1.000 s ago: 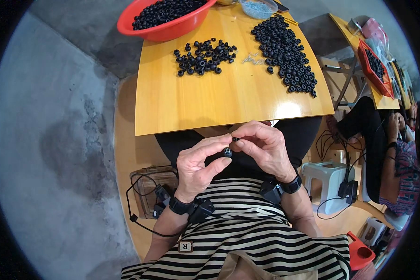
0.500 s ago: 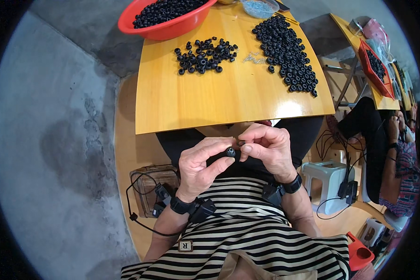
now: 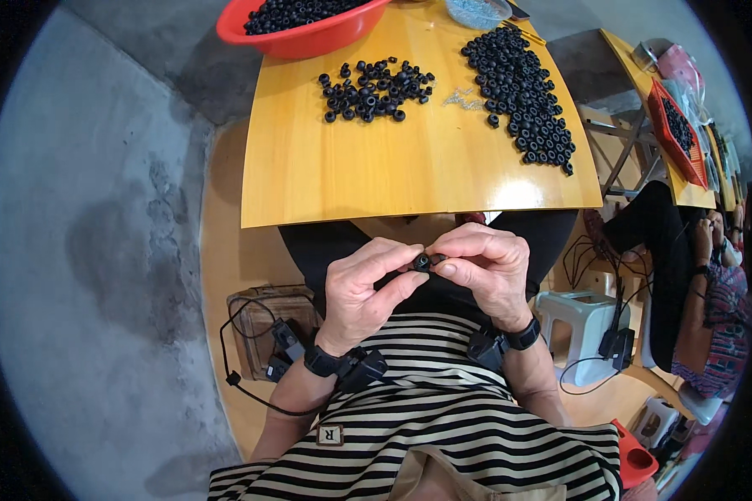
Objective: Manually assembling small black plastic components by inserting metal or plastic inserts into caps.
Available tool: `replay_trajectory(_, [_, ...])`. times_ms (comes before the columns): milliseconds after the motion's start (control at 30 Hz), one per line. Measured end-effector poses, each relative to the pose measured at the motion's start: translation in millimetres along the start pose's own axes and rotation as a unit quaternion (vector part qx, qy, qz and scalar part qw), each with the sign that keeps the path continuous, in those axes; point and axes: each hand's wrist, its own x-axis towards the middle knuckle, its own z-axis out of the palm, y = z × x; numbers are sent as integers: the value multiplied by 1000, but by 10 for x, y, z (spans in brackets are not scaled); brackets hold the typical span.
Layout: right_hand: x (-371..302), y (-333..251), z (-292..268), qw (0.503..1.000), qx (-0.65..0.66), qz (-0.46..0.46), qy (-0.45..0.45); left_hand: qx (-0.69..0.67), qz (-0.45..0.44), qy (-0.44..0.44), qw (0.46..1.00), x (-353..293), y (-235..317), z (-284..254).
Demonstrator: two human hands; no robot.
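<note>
Over my lap, just below the table's front edge, my left hand (image 3: 366,285) is closed, pinching a small round black part (image 3: 423,262) with a hole in its face between thumb and fingers. Close against it, my right hand (image 3: 486,271) is closed too, thumb and forefinger pressed together at the part's right side. Something small and dark shows at those fingertips, but its kind is too small to tell. Similar black parts lie on the yellow wooden table (image 3: 342,179), in a loose group (image 3: 376,90) at the middle and a dense patch (image 3: 526,92) on the right.
A red basin (image 3: 309,39) of black parts stands at the far left. Small clear pieces (image 3: 461,100) lie beside the dense patch, near a clear bowl (image 3: 478,12). To the right are a pale stool (image 3: 583,330), cables and a seated person (image 3: 700,309) by another table with a red basket (image 3: 677,138).
My hands have come together. The right fingertips, apart from the black part before, now meet its side. The table sits slightly higher in view.
</note>
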Motion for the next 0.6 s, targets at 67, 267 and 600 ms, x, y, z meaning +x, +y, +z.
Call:
replay_trajectory(67, [1,-2,0,1000,-9,-5,1,7,-1,-3,1000,2,11,-3])
replay_trajectory(267, [12,-8,-1,999,-45,-16,-7,27,7,-5,1000,-8,5,-13])
replay_trajectory(600, [66,-81,-3,988,-132,-67,-43,130,27,-30,991,69,138,-81])
